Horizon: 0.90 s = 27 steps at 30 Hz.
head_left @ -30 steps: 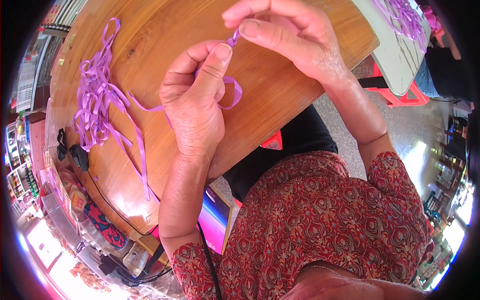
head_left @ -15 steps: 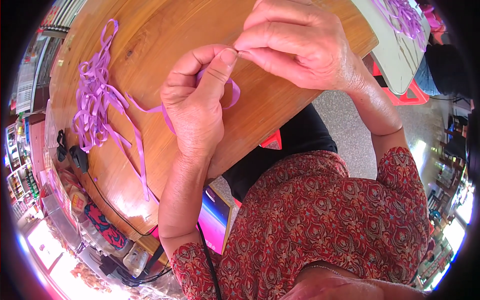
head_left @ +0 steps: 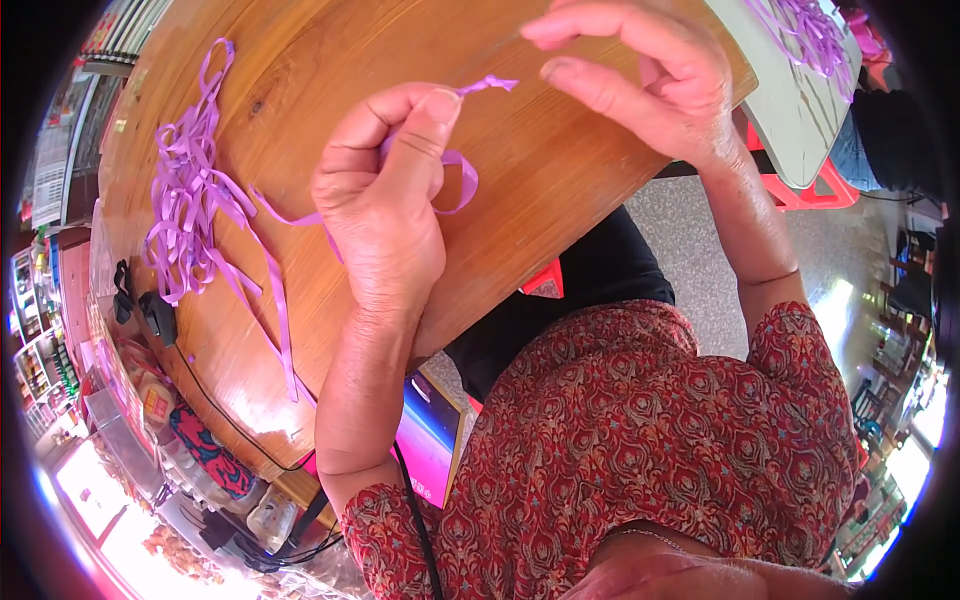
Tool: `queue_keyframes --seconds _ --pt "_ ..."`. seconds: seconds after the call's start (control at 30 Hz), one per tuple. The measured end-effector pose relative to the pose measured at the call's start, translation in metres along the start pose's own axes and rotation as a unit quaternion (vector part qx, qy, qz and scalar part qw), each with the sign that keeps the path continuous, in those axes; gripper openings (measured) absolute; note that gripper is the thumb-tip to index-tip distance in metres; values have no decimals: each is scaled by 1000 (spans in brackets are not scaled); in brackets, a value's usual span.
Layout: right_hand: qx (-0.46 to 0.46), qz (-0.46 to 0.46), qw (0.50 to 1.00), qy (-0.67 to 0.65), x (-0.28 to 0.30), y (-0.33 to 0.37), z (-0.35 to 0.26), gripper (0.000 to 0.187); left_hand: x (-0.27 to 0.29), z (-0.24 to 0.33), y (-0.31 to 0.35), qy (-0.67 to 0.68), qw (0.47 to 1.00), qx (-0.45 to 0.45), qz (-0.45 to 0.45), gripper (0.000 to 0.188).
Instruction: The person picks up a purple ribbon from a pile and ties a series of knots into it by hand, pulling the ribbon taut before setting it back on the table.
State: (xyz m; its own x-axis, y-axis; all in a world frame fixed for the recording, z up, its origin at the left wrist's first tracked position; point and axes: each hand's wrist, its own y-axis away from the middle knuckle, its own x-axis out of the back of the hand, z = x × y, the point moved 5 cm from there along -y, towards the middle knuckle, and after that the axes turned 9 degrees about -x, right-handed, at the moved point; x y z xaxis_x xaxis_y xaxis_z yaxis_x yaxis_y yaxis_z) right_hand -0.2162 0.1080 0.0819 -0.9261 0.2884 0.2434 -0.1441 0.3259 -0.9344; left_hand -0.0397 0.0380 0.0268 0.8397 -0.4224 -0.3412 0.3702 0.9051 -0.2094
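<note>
My left hand [head_left: 385, 190] is closed, thumb pressed on the bent index finger, pinching a purple ribbon [head_left: 460, 183]. From the pinch a short knotted or twisted ribbon end [head_left: 488, 84] sticks out to the right. The rest of that ribbon loops out below my fingers and trails left over the wood. My right hand [head_left: 640, 85] is apart from it, a little to the right, with thumb and fingers spread and nothing between them. A tangled heap of purple ribbons [head_left: 190, 205] lies on the table to the left, its long ends running toward me.
The wooden table [head_left: 340, 40] fills the upper middle. At the right, a pale table [head_left: 795, 130] bears more purple ribbon [head_left: 810, 35], with a red stool [head_left: 825, 190] under it. A black cable [head_left: 230, 420] runs along the near left edge, beside a patterned pouch [head_left: 210, 455] and a colourful box [head_left: 430, 440].
My right hand has let go of the ribbon end, opened and drawn away to the right, so the knotted tip now shows. My left hand has barely shifted and keeps its pinch.
</note>
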Motion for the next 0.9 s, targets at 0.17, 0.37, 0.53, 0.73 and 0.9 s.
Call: queue_keyframes --seconds 0.17,0.37,0.53,0.73,0.9 --pt "-279 -109 943 144 -20 -21 -14 26 5 -1 1 -6 1000 14 -1 6" --pt "113 -123 923 347 -34 0 4 16 0 0 1 -40 999 4 -13 5" --pt "-233 -166 928 237 -30 -14 -13 13 3 8 3 -84 996 -4 -29 5" --pt "-271 -115 924 245 -15 -17 -13 9 10 13 -7 -107 991 34 -67 14" --pt "-436 29 891 127 18 5 6 11 27 32 -35 -180 974 -116 -76 21"
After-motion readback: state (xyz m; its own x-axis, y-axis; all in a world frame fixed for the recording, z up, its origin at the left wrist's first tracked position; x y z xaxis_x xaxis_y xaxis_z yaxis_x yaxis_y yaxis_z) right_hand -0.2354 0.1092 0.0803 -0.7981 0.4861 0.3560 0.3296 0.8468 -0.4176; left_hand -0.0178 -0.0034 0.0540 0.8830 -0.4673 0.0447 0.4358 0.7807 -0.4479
